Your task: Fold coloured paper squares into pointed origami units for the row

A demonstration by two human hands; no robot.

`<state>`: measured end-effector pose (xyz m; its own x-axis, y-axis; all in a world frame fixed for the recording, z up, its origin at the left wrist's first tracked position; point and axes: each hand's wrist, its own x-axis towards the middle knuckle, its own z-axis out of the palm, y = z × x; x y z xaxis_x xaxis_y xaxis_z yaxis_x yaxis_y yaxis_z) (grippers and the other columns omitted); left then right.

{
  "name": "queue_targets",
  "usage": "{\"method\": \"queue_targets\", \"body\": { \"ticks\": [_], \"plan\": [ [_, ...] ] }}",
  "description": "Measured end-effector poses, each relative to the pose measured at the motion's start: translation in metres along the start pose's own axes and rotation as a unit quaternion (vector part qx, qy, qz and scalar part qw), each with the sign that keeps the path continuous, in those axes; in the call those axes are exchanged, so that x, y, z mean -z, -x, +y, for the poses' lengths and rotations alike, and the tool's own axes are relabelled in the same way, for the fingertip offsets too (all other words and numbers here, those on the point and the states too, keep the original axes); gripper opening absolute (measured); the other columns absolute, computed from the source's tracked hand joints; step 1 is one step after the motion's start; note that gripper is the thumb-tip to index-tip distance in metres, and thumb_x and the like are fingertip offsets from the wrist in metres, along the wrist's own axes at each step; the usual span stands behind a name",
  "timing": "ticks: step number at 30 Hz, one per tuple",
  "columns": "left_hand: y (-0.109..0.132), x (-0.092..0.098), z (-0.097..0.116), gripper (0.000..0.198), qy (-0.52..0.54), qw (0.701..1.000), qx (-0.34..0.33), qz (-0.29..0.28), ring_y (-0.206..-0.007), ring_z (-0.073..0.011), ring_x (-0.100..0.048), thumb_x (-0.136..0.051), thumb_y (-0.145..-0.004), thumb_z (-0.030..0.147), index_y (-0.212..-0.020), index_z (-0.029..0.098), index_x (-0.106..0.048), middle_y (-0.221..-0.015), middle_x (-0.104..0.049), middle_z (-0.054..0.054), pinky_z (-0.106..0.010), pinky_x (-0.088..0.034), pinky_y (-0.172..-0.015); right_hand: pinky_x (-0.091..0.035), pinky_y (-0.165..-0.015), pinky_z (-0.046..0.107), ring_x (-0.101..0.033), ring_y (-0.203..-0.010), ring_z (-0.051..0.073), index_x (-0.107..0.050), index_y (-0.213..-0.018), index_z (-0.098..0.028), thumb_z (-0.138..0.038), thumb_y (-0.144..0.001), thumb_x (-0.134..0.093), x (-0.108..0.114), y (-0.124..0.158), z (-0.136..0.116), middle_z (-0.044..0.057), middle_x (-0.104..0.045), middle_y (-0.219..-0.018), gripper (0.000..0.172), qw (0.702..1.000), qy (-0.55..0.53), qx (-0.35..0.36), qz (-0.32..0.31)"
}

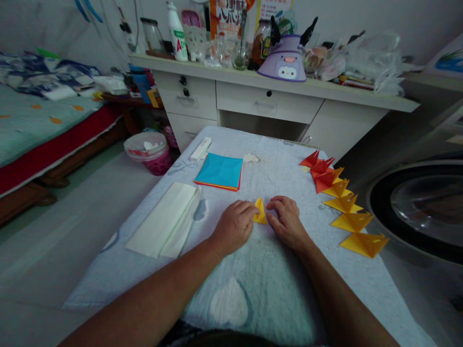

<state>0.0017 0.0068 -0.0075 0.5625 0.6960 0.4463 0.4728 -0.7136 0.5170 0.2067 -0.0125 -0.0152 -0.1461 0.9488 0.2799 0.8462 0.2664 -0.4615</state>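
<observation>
A small folded yellow paper piece [259, 212] lies on the cloth-covered table [253, 289] between my hands. My left hand [234, 225] is curled, its fingers pinching the left side of the paper. My right hand [287, 220] rests on the cloth with bent fingers pressing the paper's right edge. A stack of coloured paper squares [220, 171], blue on top, lies just beyond the hands.
A row of folded red, orange and yellow paper pieces [342, 205] runs along the table's right edge. Folded white paper [166, 219] lies at left, a white box [200, 148] beyond it. A cluttered desk [267, 91], a pink bin [150, 152] and a bed [39, 130] surround the table.
</observation>
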Motion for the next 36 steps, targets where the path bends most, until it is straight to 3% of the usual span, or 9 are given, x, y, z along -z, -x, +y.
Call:
{"method": "queue_targets", "body": {
  "ticks": [4,8,18,21,23,26,29,32,36],
  "plan": [
    [-0.005,0.002,-0.004,0.022,0.055,0.990,0.097,0.082,-0.100,-0.0209,-0.057,-0.045,-0.088,0.012,-0.106,0.016,-0.056,-0.104,-0.063,-0.008,-0.037,-0.047,-0.091,-0.037,-0.095,0.047,-0.048,-0.107,0.025,-0.063,-0.095,-0.022,-0.023,-0.091,-0.043,0.003,0.002,-0.002,0.009,-0.056,-0.111,0.020,0.999,-0.036,0.003,0.008],
    [-0.007,0.001,-0.010,0.020,0.092,0.985,0.131,0.062,-0.104,-0.0210,-0.057,-0.044,-0.089,0.015,-0.103,0.017,-0.058,-0.105,-0.064,-0.008,-0.037,-0.046,-0.093,-0.036,-0.093,0.045,-0.048,-0.104,0.025,-0.063,-0.090,-0.022,-0.024,-0.091,-0.047,0.003,0.002,-0.007,0.008,-0.056,-0.107,0.017,0.999,-0.043,-0.004,0.010],
    [-0.007,0.004,-0.006,0.025,0.118,0.983,0.132,0.054,-0.091,-0.0175,-0.058,-0.056,-0.074,0.007,-0.095,0.020,-0.056,-0.097,-0.061,-0.003,-0.032,-0.049,-0.083,-0.037,-0.090,0.042,-0.049,-0.098,0.024,-0.059,-0.088,-0.021,-0.022,-0.081,-0.057,0.009,0.003,-0.022,0.006,-0.055,-0.098,0.007,0.998,-0.068,0.004,0.015],
    [-0.007,0.002,-0.005,0.035,0.131,0.980,0.143,0.039,-0.080,-0.0142,-0.058,-0.061,-0.072,0.008,-0.104,0.020,-0.055,-0.100,-0.062,-0.002,-0.030,-0.049,-0.078,-0.038,-0.090,0.042,-0.050,-0.097,0.024,-0.059,-0.097,-0.020,-0.024,-0.082,-0.059,0.008,0.003,-0.021,0.007,-0.056,-0.098,0.015,0.998,-0.068,0.018,0.004],
    [-0.008,0.001,-0.005,0.040,0.134,0.980,0.148,0.004,-0.073,-0.0123,-0.057,-0.062,-0.071,0.008,-0.108,0.020,-0.055,-0.097,-0.063,-0.001,-0.028,-0.048,-0.073,-0.038,-0.089,0.043,-0.050,-0.096,0.024,-0.061,-0.092,-0.021,-0.023,-0.081,-0.060,0.007,0.003,-0.021,0.007,-0.057,-0.098,0.011,0.998,-0.059,0.016,-0.018],
    [-0.008,0.000,-0.006,0.022,0.105,0.984,0.134,-0.048,-0.068,-0.0117,-0.055,-0.060,-0.073,0.007,-0.091,0.018,-0.061,-0.080,-0.062,0.002,-0.025,-0.045,-0.066,-0.039,-0.088,0.043,-0.050,-0.096,0.024,-0.060,-0.080,-0.021,-0.019,-0.079,-0.061,0.005,0.003,-0.022,0.006,-0.058,-0.097,0.003,0.998,-0.042,0.005,-0.043],
    [-0.009,0.000,-0.008,0.010,0.082,0.990,0.107,-0.050,-0.068,-0.0124,-0.055,-0.059,-0.076,0.008,-0.077,0.018,-0.061,-0.074,-0.060,0.002,-0.024,-0.043,-0.065,-0.039,-0.088,0.043,-0.050,-0.096,0.024,-0.061,-0.081,-0.022,-0.017,-0.078,-0.061,0.006,0.003,-0.023,0.006,-0.059,-0.096,0.005,0.999,-0.040,0.017,-0.033],
    [-0.008,-0.001,-0.009,0.010,0.069,0.993,0.091,-0.045,-0.072,-0.0135,-0.057,-0.060,-0.078,0.009,-0.080,0.018,-0.063,-0.077,-0.062,0.000,-0.024,-0.044,-0.066,-0.038,-0.089,0.043,-0.050,-0.097,0.025,-0.063,-0.085,-0.022,-0.017,-0.079,-0.063,0.006,0.003,-0.023,0.006,-0.059,-0.098,0.008,0.999,-0.030,0.025,-0.019],
    [-0.006,-0.003,-0.010,0.011,0.010,0.995,0.066,-0.070,-0.083,-0.0171,-0.059,-0.059,-0.080,0.010,-0.084,0.018,-0.065,-0.083,-0.063,-0.002,-0.028,-0.046,-0.074,-0.038,-0.086,0.042,-0.050,-0.095,0.025,-0.066,-0.084,-0.020,-0.017,-0.077,-0.065,0.002,0.003,-0.019,0.007,-0.060,-0.098,0.007,0.999,-0.005,0.018,-0.047]
  ]
}}
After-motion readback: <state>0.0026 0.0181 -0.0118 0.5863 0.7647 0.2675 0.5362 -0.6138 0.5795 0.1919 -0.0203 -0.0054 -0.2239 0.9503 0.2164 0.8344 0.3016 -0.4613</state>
